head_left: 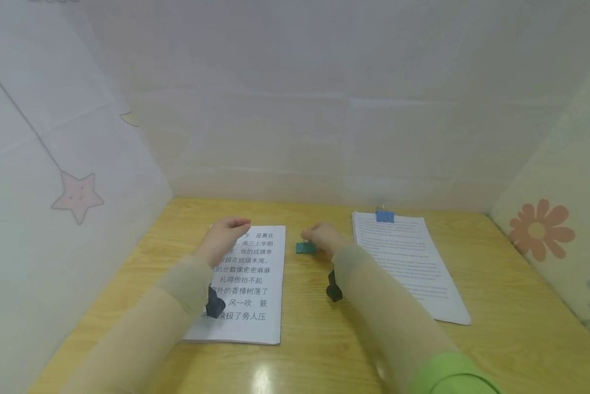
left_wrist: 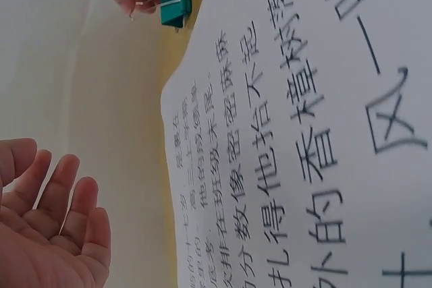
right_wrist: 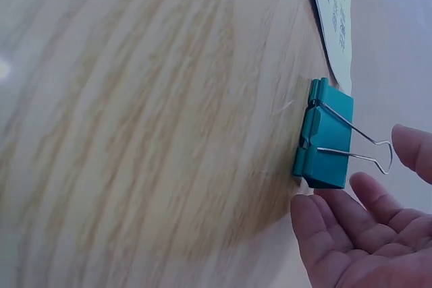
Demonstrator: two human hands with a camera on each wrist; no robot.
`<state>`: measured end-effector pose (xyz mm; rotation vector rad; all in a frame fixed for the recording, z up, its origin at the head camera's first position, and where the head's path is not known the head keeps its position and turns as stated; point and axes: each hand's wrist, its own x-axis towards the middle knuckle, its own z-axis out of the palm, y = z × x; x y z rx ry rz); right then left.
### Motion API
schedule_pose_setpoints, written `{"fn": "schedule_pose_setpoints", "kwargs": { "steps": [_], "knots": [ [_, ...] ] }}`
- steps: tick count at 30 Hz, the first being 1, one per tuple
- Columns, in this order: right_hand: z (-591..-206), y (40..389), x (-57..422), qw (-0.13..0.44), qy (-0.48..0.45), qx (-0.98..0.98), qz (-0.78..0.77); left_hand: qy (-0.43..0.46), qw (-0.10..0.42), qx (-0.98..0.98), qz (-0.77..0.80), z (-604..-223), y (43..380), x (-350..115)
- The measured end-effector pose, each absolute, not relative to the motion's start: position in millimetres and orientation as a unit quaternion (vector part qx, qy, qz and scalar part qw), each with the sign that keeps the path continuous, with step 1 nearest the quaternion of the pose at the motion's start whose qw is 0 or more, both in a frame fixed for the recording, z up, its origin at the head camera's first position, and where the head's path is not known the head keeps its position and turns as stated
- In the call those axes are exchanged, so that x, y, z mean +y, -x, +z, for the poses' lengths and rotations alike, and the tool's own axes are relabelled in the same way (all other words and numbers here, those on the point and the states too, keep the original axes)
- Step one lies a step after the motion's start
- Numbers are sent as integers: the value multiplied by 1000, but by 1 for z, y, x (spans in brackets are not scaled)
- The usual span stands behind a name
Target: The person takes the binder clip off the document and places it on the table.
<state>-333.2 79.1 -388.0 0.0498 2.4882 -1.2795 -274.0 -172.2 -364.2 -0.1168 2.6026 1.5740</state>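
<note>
A teal binder clip [right_wrist: 331,133] stands on the wooden table with its wire handles upward. My right hand [head_left: 322,236] is right at it, thumb [right_wrist: 413,150] close beside the handle loop and loosely bent fingers [right_wrist: 314,227] along the clip's lower side; a gap shows between thumb and fingers. Over the upper left part of a stack of printed paper [head_left: 255,273], my left hand [head_left: 224,238] hovers with relaxed, slightly curved fingers and nothing in them. The left wrist view shows its palm [left_wrist: 40,247] beyond the paper's edge.
To the right lies a second stack of printed sheets [head_left: 403,262], with a blue binder clip [head_left: 385,216] on its top edge. Pale hung sheets [head_left: 295,137] enclose the table [head_left: 304,317] at the back and sides.
</note>
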Motion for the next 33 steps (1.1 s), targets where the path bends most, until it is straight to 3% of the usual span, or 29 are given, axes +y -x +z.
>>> {"fn": "schedule_pose_setpoints", "kwargs": {
  "steps": [7, 16, 20, 33],
  "knots": [
    [-383, 327, 105, 164, 4, 879, -447, -9, 69, 837, 543, -350, 268, -122],
    [-384, 321, 151, 125, -5, 877, -464, -71, 164, 768, 615, -363, 272, -54],
    [-386, 319, 168, 103, -16, 876, -470, -55, 184, 732, 654, -373, 279, -36],
    [-393, 316, 197, 90, -63, 878, -465, 57, 168, 689, 703, -398, 303, -9]
  ]
}}
